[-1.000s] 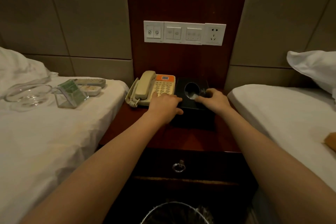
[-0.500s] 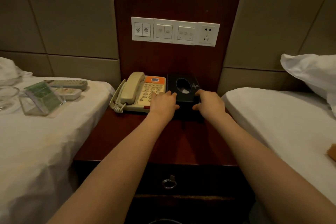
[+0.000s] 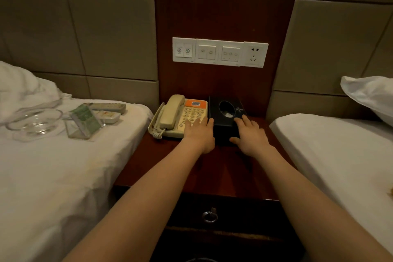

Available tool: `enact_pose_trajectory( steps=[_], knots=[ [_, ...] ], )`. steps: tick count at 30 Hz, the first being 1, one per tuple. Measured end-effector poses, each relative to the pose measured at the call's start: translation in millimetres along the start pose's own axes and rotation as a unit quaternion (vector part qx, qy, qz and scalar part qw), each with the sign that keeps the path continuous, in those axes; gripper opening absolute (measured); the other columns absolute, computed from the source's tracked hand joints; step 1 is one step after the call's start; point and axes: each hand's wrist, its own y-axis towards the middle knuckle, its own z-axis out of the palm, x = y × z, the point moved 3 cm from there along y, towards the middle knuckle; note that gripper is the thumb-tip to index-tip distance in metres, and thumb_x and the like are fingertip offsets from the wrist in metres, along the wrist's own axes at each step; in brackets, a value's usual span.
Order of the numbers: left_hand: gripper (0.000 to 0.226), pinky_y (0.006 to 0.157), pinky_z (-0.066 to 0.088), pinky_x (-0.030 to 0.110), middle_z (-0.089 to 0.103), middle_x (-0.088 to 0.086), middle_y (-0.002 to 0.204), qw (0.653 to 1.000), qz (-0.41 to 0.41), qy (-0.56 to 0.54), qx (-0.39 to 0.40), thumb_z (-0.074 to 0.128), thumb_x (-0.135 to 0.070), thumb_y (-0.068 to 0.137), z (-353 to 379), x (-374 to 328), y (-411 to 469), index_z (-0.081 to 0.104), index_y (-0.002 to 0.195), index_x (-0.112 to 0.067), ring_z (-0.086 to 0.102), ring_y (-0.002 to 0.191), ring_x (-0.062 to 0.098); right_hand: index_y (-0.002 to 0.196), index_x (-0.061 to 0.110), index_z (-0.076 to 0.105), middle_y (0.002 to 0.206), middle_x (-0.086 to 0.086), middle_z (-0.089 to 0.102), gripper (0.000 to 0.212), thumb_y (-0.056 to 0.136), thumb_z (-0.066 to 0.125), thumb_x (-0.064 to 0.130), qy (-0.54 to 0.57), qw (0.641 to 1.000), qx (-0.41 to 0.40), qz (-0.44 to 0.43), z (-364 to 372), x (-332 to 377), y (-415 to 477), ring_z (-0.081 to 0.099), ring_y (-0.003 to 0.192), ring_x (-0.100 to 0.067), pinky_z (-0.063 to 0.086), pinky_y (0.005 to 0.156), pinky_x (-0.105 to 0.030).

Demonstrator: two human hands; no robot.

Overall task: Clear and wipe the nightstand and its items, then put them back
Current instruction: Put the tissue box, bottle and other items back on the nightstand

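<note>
Dark wood nightstand (image 3: 161, 168) w/ phone (image 3: 180, 116) & black tissue box (image 3: 228, 117). Left hand (image 3: 200, 134) & right hand (image 3: 252, 136) lie flat, fingers spread, holding nothing, touching box sides.

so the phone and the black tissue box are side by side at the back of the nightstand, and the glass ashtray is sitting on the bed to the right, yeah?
Not quite. The head view shows the glass ashtray on the bed to the left, beside the remotes and a card holder. The rest holds: the phone and black tissue box stand side by side at the back of the nightstand.
</note>
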Motion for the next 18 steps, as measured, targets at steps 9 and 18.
enact_pose_trajectory(
  steps=[9,18],
  knots=[
    [0.047,0.108,0.025,0.046,0.039,0.012,0.141,0.994,-0.099,0.005,-0.044,0.044,-0.024,0.093,-30,60,-78,0.036,0.138,-0.012,0.034,0.132,0.030,0.143,0.018,0.028,0.150,-0.010,0.026,0.058,0.091,0.052,0.024,0.005,0.991,-0.021,-0.131,-25,98,-43,0.025,0.136,-0.033,0.025,0.108,-0.049],
    [0.045,0.103,0.035,0.041,0.044,0.009,0.141,0.976,-0.206,-0.028,-0.065,0.044,-0.022,0.092,-49,132,-171,0.044,0.137,-0.016,0.041,0.130,0.028,0.125,0.012,0.053,0.128,-0.013,0.052,0.038,0.087,0.056,0.017,0.192,0.961,0.023,-0.197,-33,187,-91,0.051,0.114,-0.030,0.044,0.086,-0.031]
  ],
)
